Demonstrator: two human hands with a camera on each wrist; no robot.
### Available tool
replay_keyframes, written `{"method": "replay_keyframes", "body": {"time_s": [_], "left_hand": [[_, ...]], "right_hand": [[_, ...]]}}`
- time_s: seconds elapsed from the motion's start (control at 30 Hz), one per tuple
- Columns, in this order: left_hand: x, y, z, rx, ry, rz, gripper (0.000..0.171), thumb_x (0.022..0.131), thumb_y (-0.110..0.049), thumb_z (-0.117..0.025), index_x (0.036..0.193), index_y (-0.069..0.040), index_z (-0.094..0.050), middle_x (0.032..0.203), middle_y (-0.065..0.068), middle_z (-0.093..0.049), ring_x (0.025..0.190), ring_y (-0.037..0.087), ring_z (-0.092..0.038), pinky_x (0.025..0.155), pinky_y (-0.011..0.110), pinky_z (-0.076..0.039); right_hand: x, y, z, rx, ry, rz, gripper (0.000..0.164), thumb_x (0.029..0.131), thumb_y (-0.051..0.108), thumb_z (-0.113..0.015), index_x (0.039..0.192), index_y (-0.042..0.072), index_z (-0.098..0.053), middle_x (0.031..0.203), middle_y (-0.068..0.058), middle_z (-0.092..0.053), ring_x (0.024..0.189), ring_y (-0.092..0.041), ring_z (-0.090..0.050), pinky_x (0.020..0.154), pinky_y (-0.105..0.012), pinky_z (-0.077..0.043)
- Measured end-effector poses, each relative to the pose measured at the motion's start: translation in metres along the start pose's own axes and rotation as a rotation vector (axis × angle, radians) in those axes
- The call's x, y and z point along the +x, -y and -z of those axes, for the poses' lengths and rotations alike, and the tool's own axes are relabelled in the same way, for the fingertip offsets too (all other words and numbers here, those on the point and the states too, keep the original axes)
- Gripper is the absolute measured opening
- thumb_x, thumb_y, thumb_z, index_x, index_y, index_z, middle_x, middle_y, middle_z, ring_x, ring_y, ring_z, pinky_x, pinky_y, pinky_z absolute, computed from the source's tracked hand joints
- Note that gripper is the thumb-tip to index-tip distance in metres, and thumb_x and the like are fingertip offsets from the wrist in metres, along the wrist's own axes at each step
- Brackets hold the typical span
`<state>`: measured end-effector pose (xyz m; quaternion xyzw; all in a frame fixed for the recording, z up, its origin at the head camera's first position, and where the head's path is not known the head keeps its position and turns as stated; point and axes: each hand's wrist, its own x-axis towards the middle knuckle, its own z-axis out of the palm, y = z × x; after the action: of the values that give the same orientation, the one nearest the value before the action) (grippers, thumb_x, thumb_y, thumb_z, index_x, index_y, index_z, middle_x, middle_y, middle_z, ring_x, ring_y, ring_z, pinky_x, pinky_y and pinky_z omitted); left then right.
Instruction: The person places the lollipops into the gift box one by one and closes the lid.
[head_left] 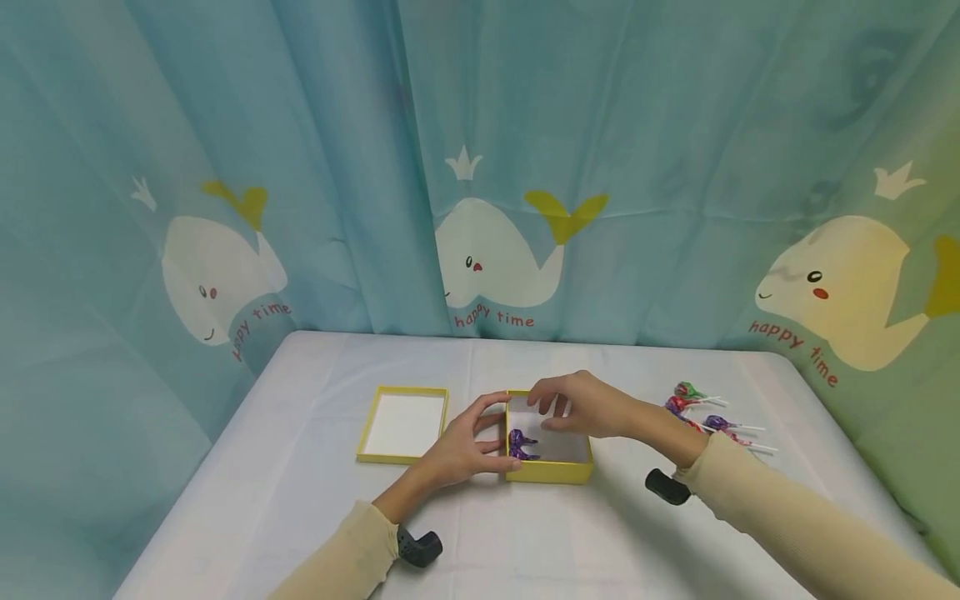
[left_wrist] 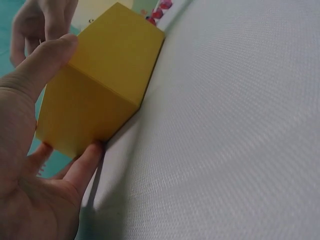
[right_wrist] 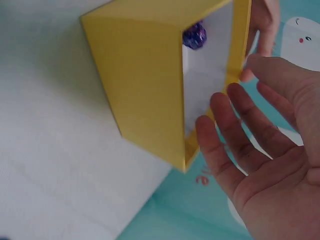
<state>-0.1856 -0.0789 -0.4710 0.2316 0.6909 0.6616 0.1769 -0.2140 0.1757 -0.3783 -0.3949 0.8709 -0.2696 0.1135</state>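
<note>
A yellow box (head_left: 551, 473) with a white inside stands uncovered on the table. Purple-wrapped lollipops (head_left: 519, 440) lie at its left end; one purple wrapper (right_wrist: 196, 36) also shows inside it in the right wrist view. My left hand (head_left: 459, 448) holds the box's left end, thumb at the near corner and fingers spread along the left side toward the back. Over the box's opening is my right hand (head_left: 588, 407), its fingers loosely bent and nothing between them. In the right wrist view those fingertips (right_wrist: 204, 127) are right by the box's rim.
Left of the box lies a shallow yellow-rimmed lid (head_left: 388, 458), white side up. Several wrapped lollipops (head_left: 717, 422) with white sticks lie at the table's right. A blue curtain (head_left: 360, 167) with whale prints hangs behind the white-covered table (head_left: 315, 433).
</note>
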Motion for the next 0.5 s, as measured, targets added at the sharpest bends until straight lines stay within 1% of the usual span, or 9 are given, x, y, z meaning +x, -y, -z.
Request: {"method": "replay_keyframes", "body": {"time_s": [0.1,0.17,0.33,0.5], "left_hand": [[0.001,0.000,0.000,0.001,-0.004,0.001,0.094,0.079,-0.004,-0.089,0.157,-0.012,-0.035,0.165,0.007,-0.028,0.150,0.035,-0.034,0.107,0.037,-0.052],[0.001,-0.001,0.000,-0.001,-0.006,0.002,0.095,0.079,-0.003,-0.089,0.157,-0.011,-0.035,0.165,0.008,-0.028,0.150,0.035,-0.034,0.106,0.037,-0.052],[0.001,-0.001,0.000,-0.008,-0.011,0.007,0.095,0.078,-0.001,-0.089,0.156,-0.011,-0.035,0.165,0.006,-0.029,0.150,0.035,-0.034,0.106,0.037,-0.052],[0.001,-0.001,0.000,-0.007,-0.009,0.007,0.096,0.078,-0.001,-0.089,0.157,-0.011,-0.035,0.165,0.005,-0.029,0.150,0.033,-0.033,0.106,0.036,-0.051]], "right_hand": [[-0.011,0.000,0.011,-0.015,-0.036,-0.016,0.028,0.091,0.007,-0.076,0.118,0.011,-0.069,0.100,0.001,-0.071,0.084,-0.009,-0.068,0.071,-0.025,-0.061],[-0.019,-0.001,0.018,-0.029,-0.056,-0.018,0.027,0.092,0.008,-0.076,0.118,0.012,-0.069,0.099,0.004,-0.071,0.084,-0.008,-0.068,0.070,-0.023,-0.060],[-0.041,-0.003,0.036,-0.061,-0.096,-0.034,0.028,0.093,0.010,-0.077,0.119,0.013,-0.069,0.101,0.003,-0.071,0.084,-0.008,-0.068,0.070,-0.025,-0.061],[-0.063,-0.006,0.050,-0.099,-0.153,-0.061,0.030,0.091,0.010,-0.078,0.119,0.016,-0.069,0.102,0.008,-0.070,0.085,-0.006,-0.067,0.072,-0.026,-0.061]]}}
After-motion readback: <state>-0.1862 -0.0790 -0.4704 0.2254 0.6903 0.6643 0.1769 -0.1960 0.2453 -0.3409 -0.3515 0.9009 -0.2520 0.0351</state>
